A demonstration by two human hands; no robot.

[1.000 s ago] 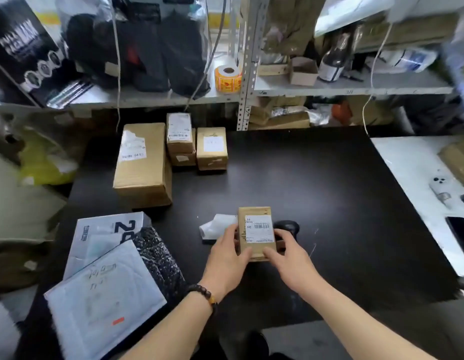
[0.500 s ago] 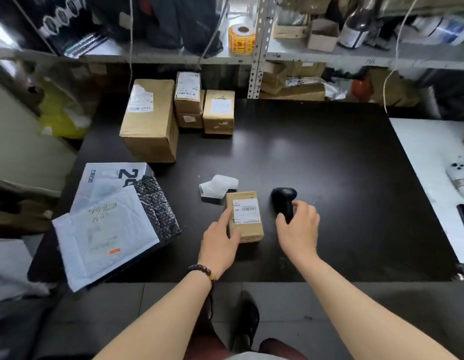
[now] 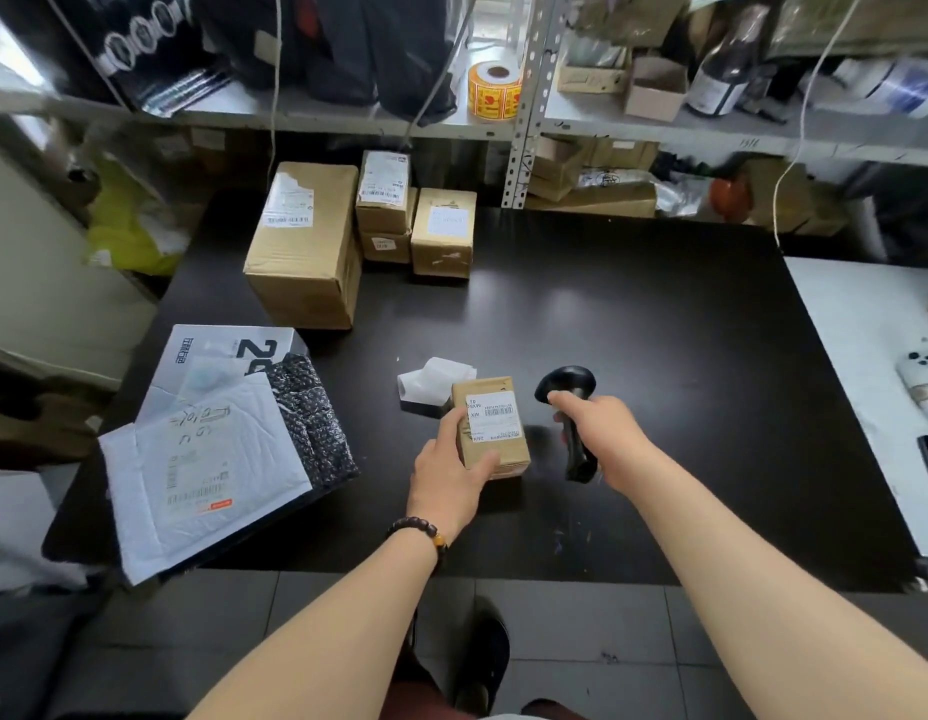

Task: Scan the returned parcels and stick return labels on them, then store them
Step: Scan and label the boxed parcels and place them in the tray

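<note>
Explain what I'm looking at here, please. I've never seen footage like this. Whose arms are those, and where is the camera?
There is no machine here. These are a person's two bare arms, filmed by one wide-angle camera worn on the head, looking forward and down. The left hand grips a small brown parcel, its white barcode label facing up, on a black table. The right hand holds a black handheld scanner by its handle, just beside the parcel. Farther back stand several cardboard boxes, and white padded mailers lie at the left. A roll of orange labels sits on the shelf behind.
</note>
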